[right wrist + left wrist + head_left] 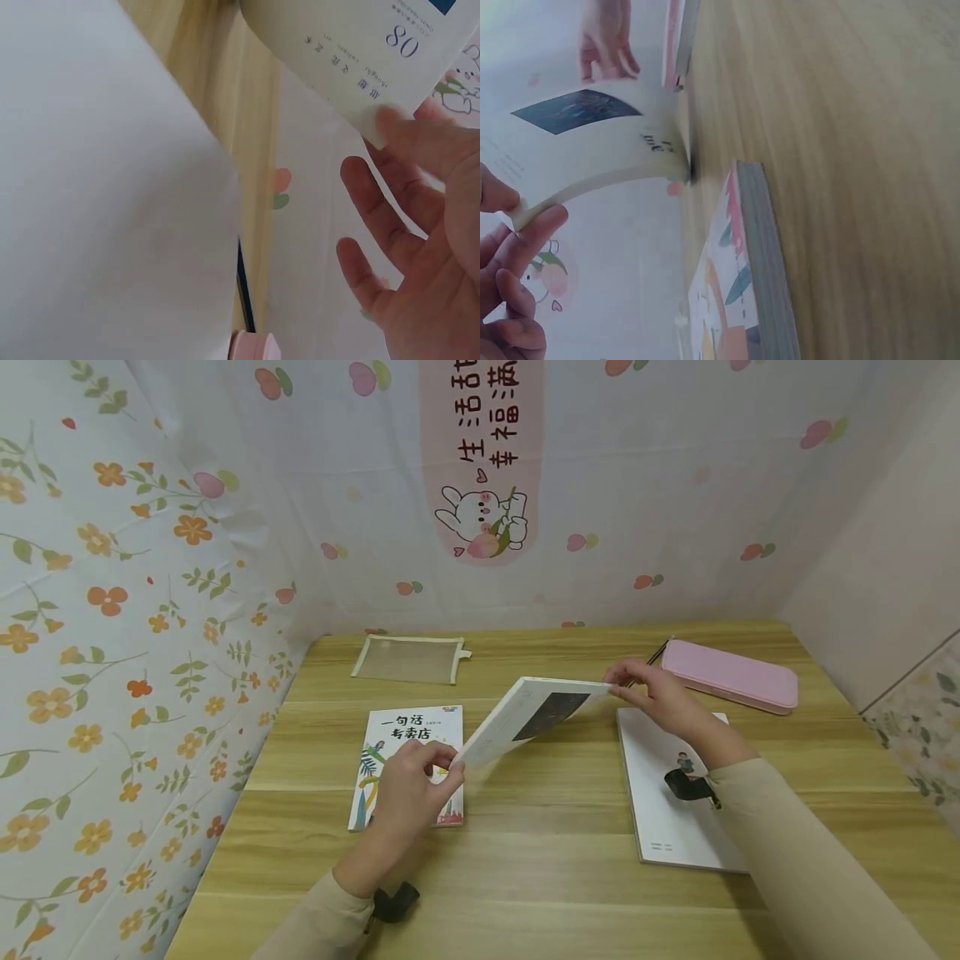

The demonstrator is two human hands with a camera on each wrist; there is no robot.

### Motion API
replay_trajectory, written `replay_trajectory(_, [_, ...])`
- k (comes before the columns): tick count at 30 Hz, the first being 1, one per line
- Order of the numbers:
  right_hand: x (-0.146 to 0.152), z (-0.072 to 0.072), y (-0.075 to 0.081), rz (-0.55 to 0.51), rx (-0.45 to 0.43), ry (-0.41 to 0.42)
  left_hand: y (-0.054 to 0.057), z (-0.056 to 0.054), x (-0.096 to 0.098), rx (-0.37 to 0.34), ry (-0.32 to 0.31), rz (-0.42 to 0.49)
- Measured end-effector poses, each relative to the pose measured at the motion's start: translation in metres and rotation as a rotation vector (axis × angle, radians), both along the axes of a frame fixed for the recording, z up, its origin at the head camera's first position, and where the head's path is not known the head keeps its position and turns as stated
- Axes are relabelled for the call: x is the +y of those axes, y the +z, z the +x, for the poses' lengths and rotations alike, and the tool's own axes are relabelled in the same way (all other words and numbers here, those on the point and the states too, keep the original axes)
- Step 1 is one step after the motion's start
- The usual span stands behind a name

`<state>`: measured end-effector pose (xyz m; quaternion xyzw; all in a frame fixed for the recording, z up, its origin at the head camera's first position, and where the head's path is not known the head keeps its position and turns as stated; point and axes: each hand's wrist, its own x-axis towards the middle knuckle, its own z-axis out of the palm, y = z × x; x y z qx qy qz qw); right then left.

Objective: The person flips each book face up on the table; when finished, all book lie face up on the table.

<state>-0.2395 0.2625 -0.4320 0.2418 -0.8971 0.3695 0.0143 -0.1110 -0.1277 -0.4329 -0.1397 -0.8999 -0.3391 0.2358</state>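
Note:
A thin booklet (510,718), pale with a dark picture, hangs tilted above the table between both hands. Its near left corner is pinched between thumb and fingers of the left hand (416,781). The right hand (663,697) pinches the opposite corner, its other fingers spread in the right wrist view. The sheet of the booklet (570,146) bends in the left wrist view. Below the left hand lies a colourful illustrated book (408,727), partly covered by that hand. Under the right forearm is a white book (660,810), partly hidden by the sleeve.
A pink case (731,677) lies at the back right, with a thin dark stick (660,650) beside its left end. At the back left rests a flat mesh pouch (408,660). A patterned curtain (300,485) hangs behind the wooden table (540,868).

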Motion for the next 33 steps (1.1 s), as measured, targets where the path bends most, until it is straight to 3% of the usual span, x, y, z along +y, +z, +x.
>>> replay_trajectory(5, [0.002, 0.002, -0.004, -0.001, 0.009, 0.001, 0.005, 0.000, -0.002, -0.073, 0.028, 0.040])
replay_trajectory(10, [0.003, 0.004, -0.001, -0.099, 0.011, -0.068, 0.007, -0.001, -0.005, -0.065, 0.016, 0.088])
replay_trajectory(17, [-0.006, 0.001, 0.008, -0.199, 0.180, -0.111, 0.011, 0.000, -0.006, -0.075, -0.024, 0.133])
replay_trajectory(23, [-0.009, -0.001, 0.013, -0.229, 0.226, -0.127, 0.011, 0.003, -0.006, 0.023, -0.080, 0.166])
replay_trajectory(28, [-0.012, -0.003, 0.016, -0.219, 0.178, -0.121, 0.012, 0.004, -0.007, 0.116, -0.108, 0.186])
replay_trajectory(33, [-0.018, -0.008, 0.013, -0.177, 0.137, -0.104, 0.013, 0.004, -0.009, 0.179, -0.188, 0.214])
